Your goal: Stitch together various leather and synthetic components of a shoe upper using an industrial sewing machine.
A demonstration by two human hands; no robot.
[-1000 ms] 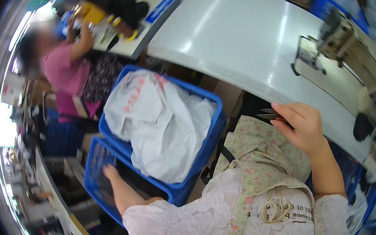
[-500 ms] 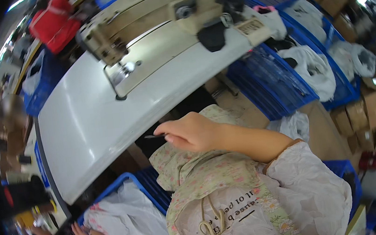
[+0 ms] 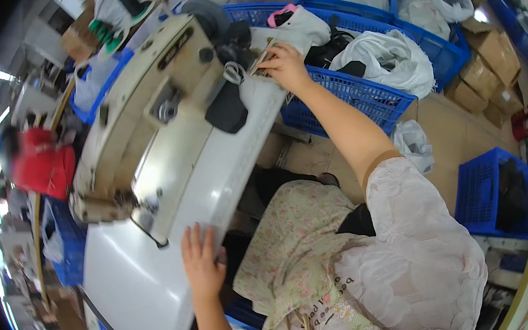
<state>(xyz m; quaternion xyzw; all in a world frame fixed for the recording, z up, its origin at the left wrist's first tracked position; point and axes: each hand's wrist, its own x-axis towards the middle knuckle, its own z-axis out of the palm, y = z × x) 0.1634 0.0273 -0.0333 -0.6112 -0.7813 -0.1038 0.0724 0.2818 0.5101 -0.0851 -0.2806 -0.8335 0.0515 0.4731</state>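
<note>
My left hand [image 3: 203, 263] lies on the front edge of the white sewing table [image 3: 135, 266], fingers stretched and spread, holding nothing. Across the table stands a beige industrial sewing machine [image 3: 117, 127], its needle area up and left of that hand. My right hand [image 3: 285, 68] reaches to the table's far right end. Its fingers are bent together over a small shallow tray [image 3: 260, 67]; what they hold, if anything, is hidden. A black flat piece [image 3: 227, 109] hangs on the machine beside the tray.
Blue crates [image 3: 361, 97] with white bags [image 3: 389, 57] stand beyond the table's right end. Cardboard boxes [image 3: 479, 66] are stacked farther right. Green thread spools [image 3: 104, 34] rise behind the machine. A person in red [image 3: 44, 164] sits at the far left.
My right hand has gone from above my lap, where it held a small metal tool, to the tray. My left hand has come from beside the white bag onto the table. The view has turned right.
</note>
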